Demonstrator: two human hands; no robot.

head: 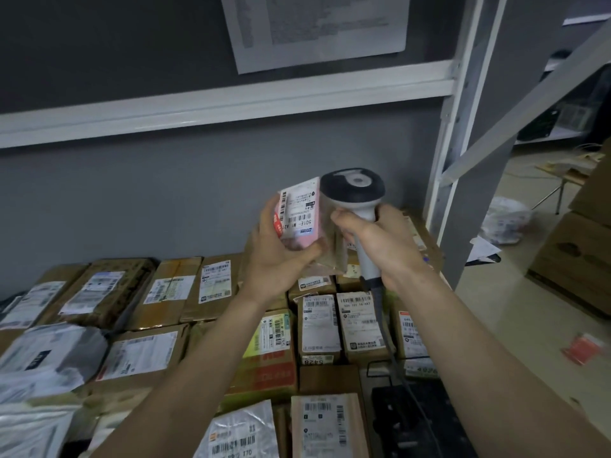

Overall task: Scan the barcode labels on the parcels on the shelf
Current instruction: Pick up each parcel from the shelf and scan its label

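My left hand (276,259) grips a small pink parcel (299,214) raised above the shelf, its white barcode label facing me. My right hand (380,246) holds a barcode scanner (355,196) by its grey handle, the black head right beside the pink parcel and touching its right edge. The scanner's cable (393,352) runs down along my right forearm. Below both hands, several labelled cardboard parcels (319,325) and plastic mailer bags (49,355) lie flat on the shelf.
A white shelf beam (231,104) crosses above and a grey upright post (459,133) stands at the right. A printed sheet (314,28) hangs on the grey wall. Brown boxes (578,252) and a white bag (506,219) sit on the floor to the right.
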